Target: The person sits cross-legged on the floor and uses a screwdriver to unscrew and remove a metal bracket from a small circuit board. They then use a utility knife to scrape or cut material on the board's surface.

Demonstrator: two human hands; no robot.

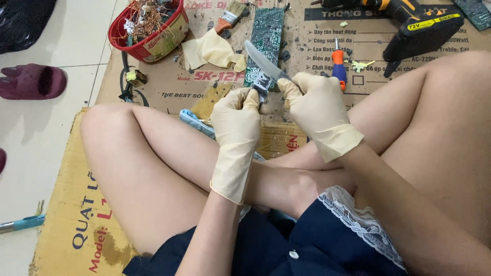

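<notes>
I sit cross-legged on flat cardboard (76, 214) on the floor, and my knees stick out to the left and right. My two hands are close together just past my legs, and both wear thin cream rubber gloves. My left hand (236, 116) is closed tight around a small metal part (264, 84), pinching it between thumb and fingers. My right hand (313, 102) is closed around the handle of a knife (263, 62). The grey blade points up and to the left, and its low end touches the small part. The part looks hard, light and tiny, with sharp edges, so I think it could slip or pop out of smooth gloves. I think the best spot to hold it is low on its sides, with my fingers away from the blade. The knife is stiff and sharp, so the handle is the only safe place to grab. Just under my left hand lies a light blue tool (197, 124). A little farther off is a green circuit board (266, 38), and right of it a screwdriver (338, 66) with an orange and blue handle. A spare glove (212, 51) lies flat to the left of the board. Far left is a red bowl (171, 31) full of copper wire bits, and a paint brush (230, 15) is beside it. Far right is a black and yellow cordless drill (417, 25). A dark red slipper (30, 81) sits on the tiles at the left.
</notes>
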